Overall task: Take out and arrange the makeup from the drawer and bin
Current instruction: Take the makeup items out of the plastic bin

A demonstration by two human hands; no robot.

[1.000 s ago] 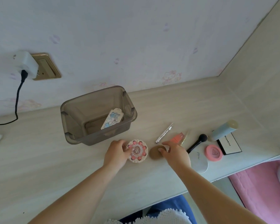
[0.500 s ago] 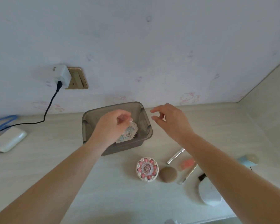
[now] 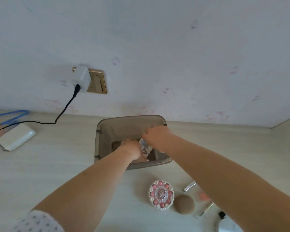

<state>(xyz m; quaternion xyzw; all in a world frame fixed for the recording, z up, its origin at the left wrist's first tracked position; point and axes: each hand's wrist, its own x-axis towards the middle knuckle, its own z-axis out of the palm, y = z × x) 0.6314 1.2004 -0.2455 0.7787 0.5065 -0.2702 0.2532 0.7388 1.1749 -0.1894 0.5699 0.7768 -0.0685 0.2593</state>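
Bin (image 3: pixel 132 165) nearly emptied: only patterned palette (image 3: pixel 145 147) showing inside. Left hand (image 3: pixel 132 149) gripping it there, right hand (image 3: pixel 155 133) curling over far rim, grasp unclear. Round compact (image 3: pixel 161 195), brown puff (image 3: pixel 184 204), tubes lying out front. Drawer unseen.

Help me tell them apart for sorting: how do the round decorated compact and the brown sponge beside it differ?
The compact is white with pink beads ringing a clear centre; the sponge is plain brown. The compact looks flat-topped and wider; the sponge is domed and smaller. Both are round and lie side by side on the counter.
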